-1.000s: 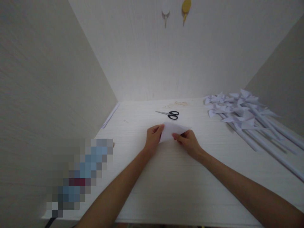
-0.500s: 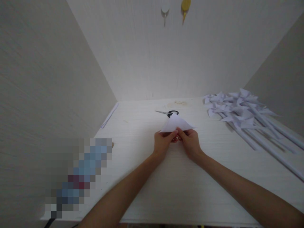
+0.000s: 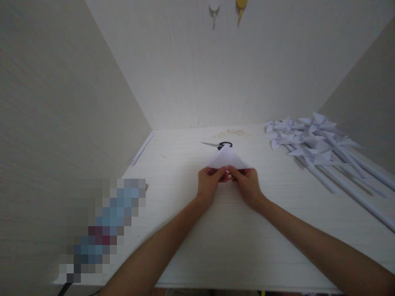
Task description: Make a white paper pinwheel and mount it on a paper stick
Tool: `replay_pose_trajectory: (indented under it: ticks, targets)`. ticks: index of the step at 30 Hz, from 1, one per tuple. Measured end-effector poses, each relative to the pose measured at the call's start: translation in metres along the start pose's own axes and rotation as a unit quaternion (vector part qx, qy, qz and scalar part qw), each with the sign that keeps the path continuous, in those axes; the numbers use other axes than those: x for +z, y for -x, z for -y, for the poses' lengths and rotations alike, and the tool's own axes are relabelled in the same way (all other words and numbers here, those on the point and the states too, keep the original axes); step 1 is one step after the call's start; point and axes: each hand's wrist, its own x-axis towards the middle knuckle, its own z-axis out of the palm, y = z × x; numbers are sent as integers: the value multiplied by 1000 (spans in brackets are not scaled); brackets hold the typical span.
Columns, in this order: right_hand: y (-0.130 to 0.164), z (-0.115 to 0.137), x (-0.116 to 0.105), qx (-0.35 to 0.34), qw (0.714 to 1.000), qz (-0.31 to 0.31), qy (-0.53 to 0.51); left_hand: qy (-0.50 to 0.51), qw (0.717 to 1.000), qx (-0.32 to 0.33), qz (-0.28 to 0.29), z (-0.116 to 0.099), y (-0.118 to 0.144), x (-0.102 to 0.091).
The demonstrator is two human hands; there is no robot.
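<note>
A white sheet of paper (image 3: 227,158), folded into a triangle, is held above the table with its tip pointing away from me. My left hand (image 3: 211,181) pinches the near folded edge on the left, thumb on top. My right hand (image 3: 245,181) pinches the same edge on the right, and the two thumbs nearly meet in the middle. Just beyond the paper's tip lies a pair of scissors (image 3: 220,145) with black handles, its blades pointing left. The paper hides part of one handle.
Several white paper pinwheels (image 3: 311,152) on paper sticks are heaped at the right of the white table (image 3: 173,197). A folded paper strip (image 3: 142,149) lies along the left edge. A blurred-out object (image 3: 108,224) sits front left. Two hooks, one yellow (image 3: 241,5), hang on the back wall.
My left hand has slid slightly left along the paper's edge, and its thumb no longer overlaps the right one. The triangle now sits straighter and more even between both hands.
</note>
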Motion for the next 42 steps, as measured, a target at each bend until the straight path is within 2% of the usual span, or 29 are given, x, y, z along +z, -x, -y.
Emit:
replay_pose_trajectory:
  ticks: [5, 11, 15, 17, 19, 23, 25, 28, 30, 35, 42]
  targets:
    - [-4, -6, -2, -3, 999, -21, -29, 20, 1000, 3, -16, -4, -7, -6]
    - [-7, -10, -4, -2, 997, -50, -64, 51, 997, 38, -49, -10, -14, -16]
    - [-8, -6, -5, 16, 992, -84, -87, 113, 985, 53, -116, -12, -21, -24]
    - [-9, -4, -5, 27, 990, -92, -107, 147, 979, 51, -129, -14, -23, -27]
    - [-9, -2, -4, 32, 989, -78, -124, 149, 984, 35, -89, -15, -21, -26]
    - [-5, 1, -1, 25, 993, -24, -113, 31, 997, -2, 74, -11, -10, -16]
    - [-2, 2, 0, 11, 996, 16, -86, -19, 994, -5, 104, -8, -4, -10]
    - [0, 1, 1, -1, 997, 63, -55, -40, 994, 9, 100, -5, 1, -7]
    - [0, 0, 0, 5, 997, 61, -56, -45, 994, 22, 93, -5, 1, -6]
    - [-6, 1, -3, 15, 994, 1, -105, -59, 995, 44, 70, -7, -1, -8]
    - [-8, 8, -5, -12, 987, -65, -143, -64, 996, 56, 42, -10, 1, -8]
